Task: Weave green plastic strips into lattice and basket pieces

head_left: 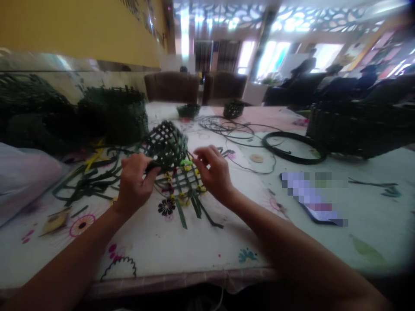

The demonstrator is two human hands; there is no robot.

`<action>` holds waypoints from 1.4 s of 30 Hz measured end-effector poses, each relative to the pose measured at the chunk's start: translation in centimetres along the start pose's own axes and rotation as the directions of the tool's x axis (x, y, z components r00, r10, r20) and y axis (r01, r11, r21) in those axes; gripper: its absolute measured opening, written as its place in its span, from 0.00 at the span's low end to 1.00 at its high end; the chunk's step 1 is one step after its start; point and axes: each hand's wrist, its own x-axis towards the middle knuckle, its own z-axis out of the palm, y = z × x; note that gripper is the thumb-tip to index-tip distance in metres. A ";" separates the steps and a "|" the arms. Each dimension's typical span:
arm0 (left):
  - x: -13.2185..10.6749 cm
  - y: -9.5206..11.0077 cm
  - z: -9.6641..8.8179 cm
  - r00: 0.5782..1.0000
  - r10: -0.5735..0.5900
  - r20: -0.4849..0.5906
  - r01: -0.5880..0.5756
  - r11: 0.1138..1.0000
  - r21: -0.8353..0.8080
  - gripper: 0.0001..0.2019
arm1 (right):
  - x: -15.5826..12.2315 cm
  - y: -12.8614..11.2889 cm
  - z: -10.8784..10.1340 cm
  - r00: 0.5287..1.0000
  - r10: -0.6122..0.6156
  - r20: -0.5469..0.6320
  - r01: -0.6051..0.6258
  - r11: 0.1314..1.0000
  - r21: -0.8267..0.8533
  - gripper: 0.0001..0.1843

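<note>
My left hand [136, 179] is closed on the near rim of a small dark green woven basket [167, 142], thumb on top and fingers behind. The basket lies tilted, and its open lattice of flat strips shows. To its right, my right hand [214, 172] is raised with thumb and fingers pinched together on what looks like a thin strand, partly hidden. Between the hands lies a flat green lattice piece [186, 179] with yellow and dark red bits along its edges. Loose strip ends [196, 207] stick out from it toward me.
Cut green strips [94, 181] lie at left, beside a plastic bag [29, 177]. Large dark baskets [113, 114] stand at back left and right. Coiled cord [227, 127], a dark hoop [292, 160] and a blurred-out phone-like object [308, 198] lie at right. People sit far behind.
</note>
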 end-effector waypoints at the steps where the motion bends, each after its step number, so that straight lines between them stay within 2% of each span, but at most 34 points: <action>1: 0.0 0.0 0.0 1.000 0.000 -0.001 0.000 1.000 0.003 0.05 | 0.0 -0.1 0.0 0.999 -0.036 0.006 0.036 0.999 -0.012 0.03; 7: 0.1 0.6 0.0 0.998 0.065 0.014 -0.065 0.998 0.019 0.05 | -0.2 -0.1 0.3 0.986 -0.132 0.102 0.139 0.988 -0.063 0.07; 11: 0.2 0.9 0.2 0.992 0.106 0.063 -0.108 0.994 0.035 0.06 | -0.5 -0.2 0.4 0.942 -0.298 0.154 0.327 0.921 -0.214 0.11; 13: 0.3 1.0 0.2 0.995 0.083 0.062 -0.087 0.994 0.062 0.06 | -0.6 -0.4 0.3 0.934 -0.312 0.175 0.348 0.907 -0.239 0.11; 17: 0.2 1.1 0.1 0.999 0.030 0.016 -0.032 0.995 0.094 0.06 | -0.5 -0.7 0.0 0.919 -0.312 0.242 0.355 0.921 -0.162 0.11; 19: 0.1 1.1 0.1 1.000 0.017 -0.008 -0.016 0.995 0.094 0.06 | -0.3 -0.7 0.0 0.926 -0.290 0.240 0.322 0.941 -0.105 0.11; 22: 0.0 1.1 0.1 0.999 0.017 -0.030 -0.014 0.996 0.091 0.06 | -0.2 -0.6 -0.1 0.978 -0.150 0.147 0.153 0.988 -0.011 0.10; 24: 0.0 1.0 0.0 0.999 0.029 -0.021 -0.027 0.996 0.080 0.06 | -0.2 -0.7 0.0 0.992 -0.074 0.100 0.071 0.997 0.029 0.10; 29: 0.1 0.9 0.0 0.999 0.039 0.009 -0.039 0.998 0.043 0.05 | -0.3 -0.7 0.1 0.994 -0.093 0.052 0.091 0.995 0.048 0.07; 34: 0.0 0.7 0.1 0.999 0.048 0.009 -0.048 0.999 0.020 0.05 | 0.0 -0.5 -0.1 0.980 -0.152 0.127 0.152 0.988 0.009 0.08; 42: -0.1 0.2 0.2 1.000 -0.008 0.011 0.008 1.000 0.007 0.05 | 0.3 -0.1 -0.3 0.981 0.022 0.192 -0.034 0.998 0.058 0.02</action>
